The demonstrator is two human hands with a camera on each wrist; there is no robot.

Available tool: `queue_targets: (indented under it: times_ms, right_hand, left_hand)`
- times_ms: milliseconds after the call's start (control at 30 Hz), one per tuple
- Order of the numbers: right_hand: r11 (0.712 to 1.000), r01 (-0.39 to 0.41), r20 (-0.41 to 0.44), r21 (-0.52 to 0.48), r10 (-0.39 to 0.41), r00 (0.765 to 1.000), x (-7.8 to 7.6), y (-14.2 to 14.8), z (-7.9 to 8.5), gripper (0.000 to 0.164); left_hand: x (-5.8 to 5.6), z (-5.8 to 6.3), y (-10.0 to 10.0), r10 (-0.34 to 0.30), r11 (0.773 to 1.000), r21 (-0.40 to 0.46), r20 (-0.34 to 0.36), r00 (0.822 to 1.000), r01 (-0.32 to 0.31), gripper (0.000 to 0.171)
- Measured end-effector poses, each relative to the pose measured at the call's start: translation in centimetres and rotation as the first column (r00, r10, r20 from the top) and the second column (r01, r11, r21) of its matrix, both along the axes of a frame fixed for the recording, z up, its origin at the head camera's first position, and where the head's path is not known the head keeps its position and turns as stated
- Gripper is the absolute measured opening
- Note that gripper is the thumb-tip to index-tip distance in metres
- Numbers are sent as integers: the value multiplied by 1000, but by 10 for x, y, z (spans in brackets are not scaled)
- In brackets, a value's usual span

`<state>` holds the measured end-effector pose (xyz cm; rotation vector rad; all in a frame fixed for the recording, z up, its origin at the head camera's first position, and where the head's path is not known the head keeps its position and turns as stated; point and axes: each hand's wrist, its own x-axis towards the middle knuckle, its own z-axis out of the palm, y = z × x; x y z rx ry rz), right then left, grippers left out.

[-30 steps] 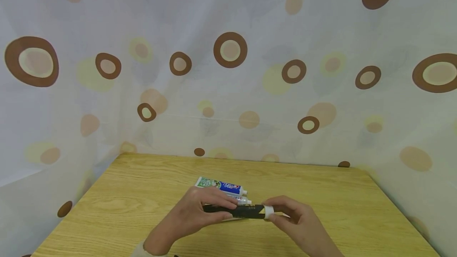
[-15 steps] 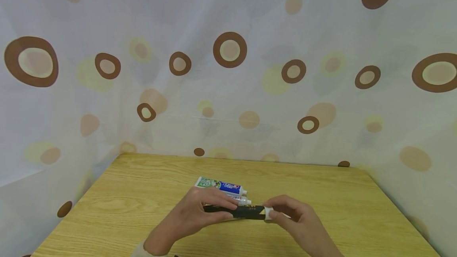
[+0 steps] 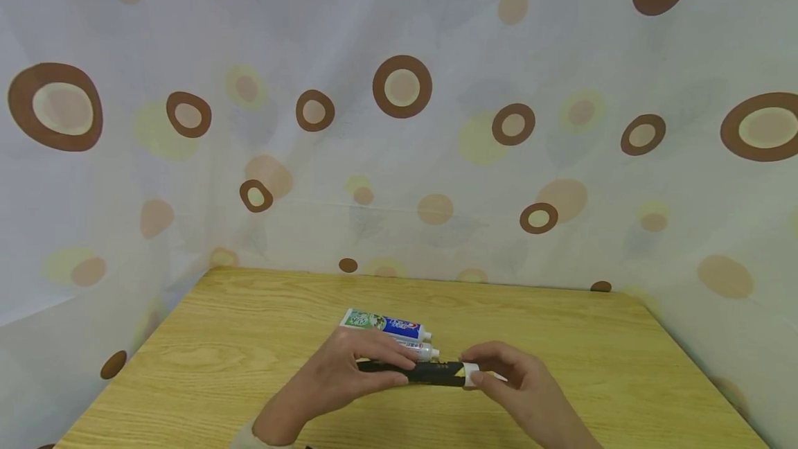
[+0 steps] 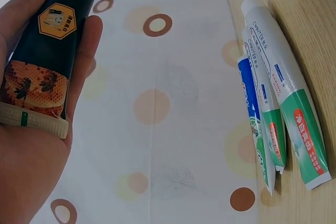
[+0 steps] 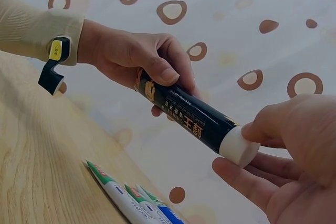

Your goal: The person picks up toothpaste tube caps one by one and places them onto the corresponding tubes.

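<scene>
A black toothpaste tube (image 3: 430, 373) with a honeycomb picture near its flat end is held level above the table. My left hand (image 3: 339, 366) grips its body between thumb and fingers. At the tube's other end, my right hand (image 3: 520, 383) pinches the white cap (image 5: 239, 148) with thumb and fingers. The cap sits against the tube. Behind the hands lie a blue and green toothpaste tube (image 3: 399, 326) and white and green tubes; the larger white and green tube (image 4: 286, 77) and the smaller one (image 4: 266, 98) show in the left wrist view.
The wood-grain table (image 3: 561, 338) stretches out around the hands. A white curtain (image 3: 349, 179) with brown and yellow circles hangs along its back and sides. A black and yellow strap device (image 5: 56, 59) is at the left sleeve's cuff.
The black tube has sunk very slightly in the head view. My right thumb has shifted a little on the cap, while both hands otherwise keep their places.
</scene>
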<state>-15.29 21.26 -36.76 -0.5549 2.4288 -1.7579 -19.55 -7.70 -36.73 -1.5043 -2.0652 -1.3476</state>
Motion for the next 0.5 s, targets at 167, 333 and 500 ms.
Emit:
queue_targets:
  times_ms: [167, 333, 500]
  right_hand:
    - [999, 29, -6, 32, -28, 1000, 1, -1, 3, 33]
    - [999, 37, 5, 28, -37, 999, 1, -1, 2, 31]
    - [998, 47, 9, 39, -48, 999, 0, -1, 2, 31]
  left_hand:
    - [0, 0, 0, 0, 1000, -1, 11, 1000, 0, 18]
    - [0, -1, 1, 10, 1000, -2, 39, 999, -10, 18]
    - [-1, -2, 1, 7, 1000, -5, -8, 1000, -7, 22]
